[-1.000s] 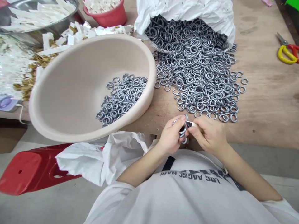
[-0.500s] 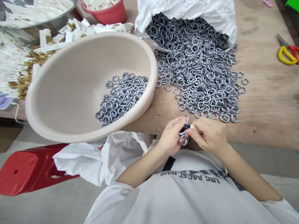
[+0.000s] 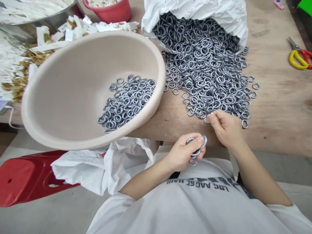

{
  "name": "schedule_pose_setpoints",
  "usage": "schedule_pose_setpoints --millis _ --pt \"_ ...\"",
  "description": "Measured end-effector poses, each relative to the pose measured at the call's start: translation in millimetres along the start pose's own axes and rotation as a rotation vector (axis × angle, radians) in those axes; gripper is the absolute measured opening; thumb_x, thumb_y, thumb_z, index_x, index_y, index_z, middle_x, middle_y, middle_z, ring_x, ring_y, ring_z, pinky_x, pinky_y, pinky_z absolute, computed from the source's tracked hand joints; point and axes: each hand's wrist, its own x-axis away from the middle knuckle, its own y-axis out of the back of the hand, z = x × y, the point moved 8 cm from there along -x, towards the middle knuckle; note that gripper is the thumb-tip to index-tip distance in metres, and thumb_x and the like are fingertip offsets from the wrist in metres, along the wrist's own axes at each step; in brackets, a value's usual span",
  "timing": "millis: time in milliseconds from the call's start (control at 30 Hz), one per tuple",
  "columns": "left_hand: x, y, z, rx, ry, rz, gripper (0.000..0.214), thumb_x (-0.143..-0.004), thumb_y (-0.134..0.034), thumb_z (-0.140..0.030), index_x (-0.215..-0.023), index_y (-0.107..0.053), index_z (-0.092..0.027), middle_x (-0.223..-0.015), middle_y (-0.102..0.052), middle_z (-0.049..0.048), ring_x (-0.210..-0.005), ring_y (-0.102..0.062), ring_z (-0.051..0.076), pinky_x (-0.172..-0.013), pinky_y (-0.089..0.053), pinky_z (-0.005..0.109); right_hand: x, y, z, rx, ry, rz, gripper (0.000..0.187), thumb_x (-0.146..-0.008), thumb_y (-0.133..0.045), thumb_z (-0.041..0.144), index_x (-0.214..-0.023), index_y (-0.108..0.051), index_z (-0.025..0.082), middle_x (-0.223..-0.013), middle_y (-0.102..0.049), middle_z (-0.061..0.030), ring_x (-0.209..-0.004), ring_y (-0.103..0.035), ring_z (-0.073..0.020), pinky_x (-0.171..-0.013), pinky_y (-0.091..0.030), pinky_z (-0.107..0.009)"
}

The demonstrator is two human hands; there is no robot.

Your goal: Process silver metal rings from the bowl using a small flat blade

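My left hand (image 3: 184, 151) is closed around several grey rings (image 3: 195, 153), held just in front of the table edge over my shirt. The thumb presses on the uppermost ring. At the near edge of the ring pile (image 3: 214, 74), my right hand (image 3: 226, 130) is closed, thumb against forefinger. It grips a small knife (image 3: 209, 113); only a dark tip and a sliver of white show, and the rest is hidden in the fingers. To the left, a wide beige basin (image 3: 73, 84) holds more of the same rings, gathered at its right side.
A white sack (image 3: 195, 6) lies with its mouth toward me, rings spilling out. Scissors (image 3: 298, 58) rest at the right. White and brown pieces (image 3: 52, 40), a metal bowl (image 3: 31, 27) and a red tub (image 3: 109, 11) stand behind the basin. Below left is a red stool (image 3: 26, 178).
My hands have parted. The right hand has moved up and right with the knife to the pile's edge. The left hand has lowered slightly, still holding its rings.
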Motion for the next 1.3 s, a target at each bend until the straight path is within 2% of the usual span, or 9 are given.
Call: schedule_pose_setpoints --millis 233,333,433,567,700,833,1033,1167,1300 --pt "6 41.6 -31 0.213 -0.107 -0.209 0.019 -0.086 -0.066 -0.036 -0.091 -0.061 -0.018 -0.058 -0.048 -0.0076 -0.037 -0.031 0.001 -0.038 -0.025 0.013 -26 -34 23 0.275 0.132 0.151 0.027 -0.098 -0.058 0.047 -0.109 -0.068 0.024 -0.098 -0.071 -0.0056 -0.078 -0.064 -0.0210 -0.058 -0.027 -0.031" --pt "9 57.3 -40 0.244 -0.168 -0.289 0.018 -0.081 -0.065 -0.028 -0.098 -0.060 -0.023 -0.062 -0.050 -0.0080 -0.039 -0.036 0.003 -0.038 -0.026 0.012 -33 -49 30 0.426 0.158 0.225 0.017 -0.098 -0.058 0.035 -0.102 -0.069 0.023 -0.097 -0.068 -0.0066 -0.076 -0.062 -0.0212 -0.055 -0.021 -0.032" --pt "9 62.6 -41 0.233 -0.192 -0.312 0.014 -0.082 -0.064 -0.032 -0.087 -0.056 -0.022 -0.064 -0.053 -0.0068 -0.040 -0.039 0.003 -0.039 -0.026 0.013 -36 -45 28 0.336 0.132 0.191 0.014 -0.098 -0.056 0.028 -0.097 -0.068 0.021 -0.100 -0.065 -0.0074 -0.077 -0.061 -0.0201 -0.056 -0.025 -0.032" --pt "3 60.3 -38 0.088 -0.238 -0.354 0.029 -0.085 -0.068 -0.046 -0.084 -0.057 -0.019 -0.063 -0.055 -0.0058 -0.040 -0.038 0.003 -0.040 -0.029 0.015 -29 -27 21 -0.228 0.020 0.137 0.016 -0.100 -0.054 0.033 -0.093 -0.062 0.020 -0.087 -0.060 -0.0033 -0.075 -0.058 -0.0172 -0.063 -0.039 -0.029" --pt "-3 45.9 -38 -0.175 -0.326 -0.334 0.033 -0.083 -0.074 -0.049 -0.088 -0.063 -0.018 -0.066 -0.059 -0.0042 -0.046 -0.043 0.004 -0.044 -0.034 0.016 -17 -25 19 -0.698 -0.165 0.178 0.023 -0.100 -0.055 0.040 -0.087 -0.058 0.021 -0.071 -0.052 0.0032 -0.058 -0.048 -0.0113 -0.055 -0.040 -0.025" --pt "-10 30.6 -32 -0.290 -0.305 -0.266 0.036 -0.082 -0.075 -0.051 -0.082 -0.065 -0.017 -0.066 -0.060 -0.0024 -0.051 -0.046 0.005 -0.046 -0.036 0.016 -9 -19 20 -0.773 -0.191 0.105 0.020 -0.097 -0.061 0.037 -0.086 -0.061 0.020 -0.074 -0.058 0.0020 -0.063 -0.052 -0.0115 -0.060 -0.045 -0.025" --pt "-19 18.2 -19 -0.068 -0.164 -0.188 0.040 -0.084 -0.070 -0.056 -0.080 -0.060 -0.018 -0.056 -0.054 -0.0038 -0.041 -0.037 0.004 -0.038 -0.028 0.015 1 -21 15 -0.893 -0.124 0.169 0.028 -0.086 -0.076 0.038 -0.108 -0.065 0.024 -0.098 -0.068 -0.0022 -0.077 -0.065 -0.0156 -0.071 -0.055 -0.030" --pt "-20 8.7 -12 -0.099 -0.109 -0.125 0.044 -0.081 -0.072 -0.058 -0.076 -0.058 -0.017 -0.056 -0.055 -0.0026 -0.041 -0.038 0.004 -0.038 -0.028 0.015 -2 -25 3 -0.947 -0.166 0.169 0.023 -0.089 -0.071 0.043 -0.090 -0.063 0.022 -0.079 -0.064 0.0007 -0.067 -0.060 -0.0141 -0.063 -0.051 -0.027" --pt "-21 5.2 -10 -0.117 -0.122 -0.097 0.044 -0.084 -0.070 -0.058 -0.074 -0.055 -0.017 -0.055 -0.055 -0.0029 -0.040 -0.036 0.004 -0.038 -0.028 0.015 -3 -15 -7 -0.796 -0.157 0.037 0.021 -0.094 -0.064 0.040 -0.087 -0.064 0.020 -0.076 -0.062 0.0010 -0.069 -0.056 -0.0135 -0.064 -0.046 -0.026"
